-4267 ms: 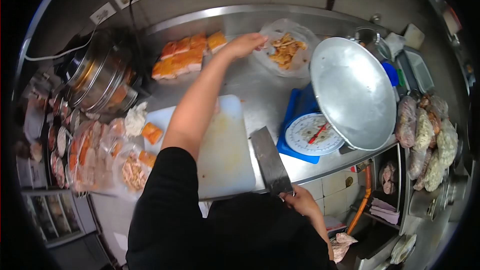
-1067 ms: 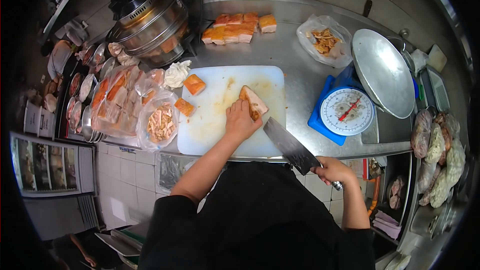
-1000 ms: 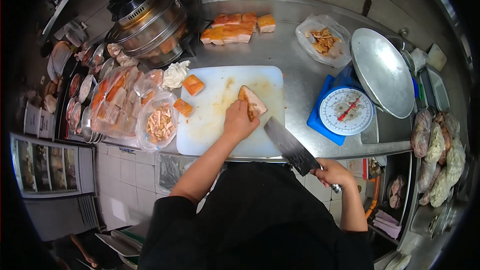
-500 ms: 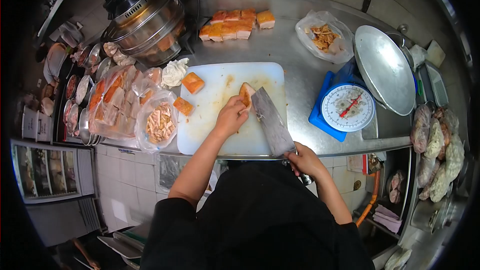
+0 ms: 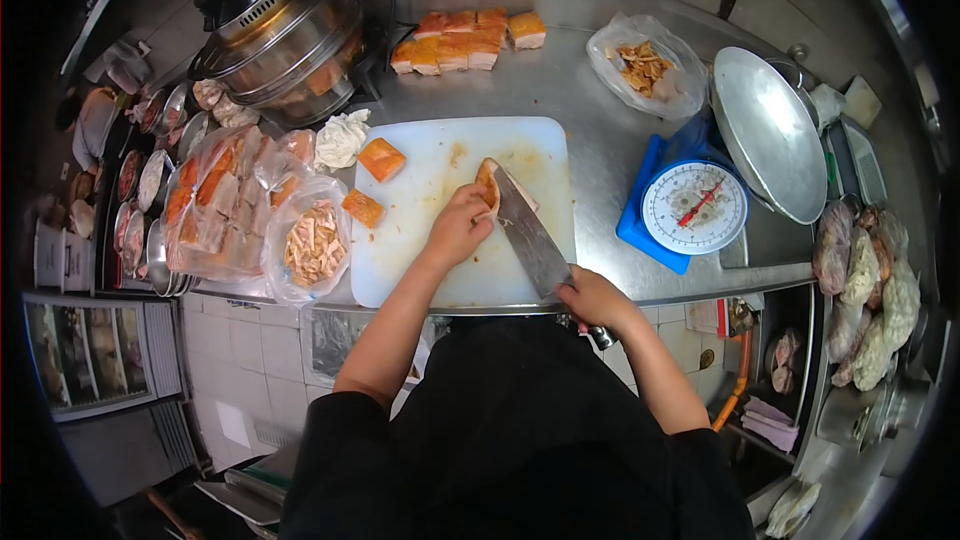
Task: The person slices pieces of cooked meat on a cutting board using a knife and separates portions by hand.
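My left hand (image 5: pixel 460 228) grips a piece of crispy roast pork (image 5: pixel 487 178) on the white cutting board (image 5: pixel 420 275), fingertips curled at its side. In my right hand (image 5: pixel 592 298) is the handle of a broad cleaver (image 5: pixel 530 240). Its blade slants up to the left, right against the pork beside my left fingers. A pale bit of meat shows just past the blade's right side; how far the cut goes is hidden. Two browned roast pork chunks, one upper (image 5: pixel 381 159) and one lower (image 5: pixel 362 207), lie at the board's left edge.
Left of the board are a bag of cut meat strips (image 5: pixel 315 245), a bag of roast pork (image 5: pixel 215 210) and a crumpled white cloth (image 5: pixel 341 138). Pork blocks (image 5: pixel 455 45) sit behind. A blue dial scale (image 5: pixel 693 208) and a bag of crisp pieces (image 5: pixel 645 70) are right.
The cleaver has shifted left and its blade now lies against the pork. My right hand moved slightly left and up with it. My left hand keeps its hold on the pork.
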Demonstrator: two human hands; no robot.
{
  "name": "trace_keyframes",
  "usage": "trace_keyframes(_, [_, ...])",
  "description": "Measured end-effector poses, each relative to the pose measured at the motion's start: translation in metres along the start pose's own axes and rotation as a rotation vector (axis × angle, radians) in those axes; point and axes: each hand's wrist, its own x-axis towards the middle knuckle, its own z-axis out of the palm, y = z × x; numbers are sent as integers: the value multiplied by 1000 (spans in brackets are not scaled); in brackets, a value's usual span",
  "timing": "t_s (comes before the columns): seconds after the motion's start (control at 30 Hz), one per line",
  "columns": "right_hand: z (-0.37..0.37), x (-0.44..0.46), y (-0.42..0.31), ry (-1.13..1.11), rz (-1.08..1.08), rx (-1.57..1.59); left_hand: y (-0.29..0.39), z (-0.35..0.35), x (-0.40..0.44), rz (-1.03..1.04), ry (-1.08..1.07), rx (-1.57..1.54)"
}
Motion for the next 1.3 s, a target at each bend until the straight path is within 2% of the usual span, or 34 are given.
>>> trace_keyframes(0.07, [-6,0,2,-23,9,13,-6,-2,1,2,-2,-21])
trace_keyframes(0.13, [-15,-2,7,-38,11,27,-24,-5,8,47,81,-195])
trace_keyframes(0.23, [-19,-13,15,-42,22,13,-32,-13,11,26,24,-356])
trace_keyframes(0.5, [7,-5,14,88,-40,299,-35,-13,7,48,-55,-265])
trace_keyframes(0.6, [13,6,9,102,-78,315,-37,-17,7,77,-64,-225])
trace_keyframes(0.77, [15,24,-10,125,-74,187,-39,-17,8,113,-84,-206])
trace_keyframes(0.9, [12,43,-28,132,-42,-39,-39,-16,6,60,-54,-292])
trace_keyframes(0.97, [13,47,-39,136,-38,-32,-41,-16,6,26,-30,-339])
trace_keyframes(1.07, [13,50,-39,129,-21,-6,-52,-16,6,-38,-1,-487])
trace_keyframes(1.13, [9,46,-35,128,-9,16,-56,-20,8,-375,134,-916])
trace_keyframes(1.17, [5,41,-32,110,-12,10,-57,-23,7,-369,134,-914])
trace_keyframes(1.23, [-4,28,-25,90,-21,-1,-50,-31,1,-348,349,-1283])
trace_keyframes(1.3, [-13,11,-24,72,11,58,-37,-37,-4,-391,407,-1252])
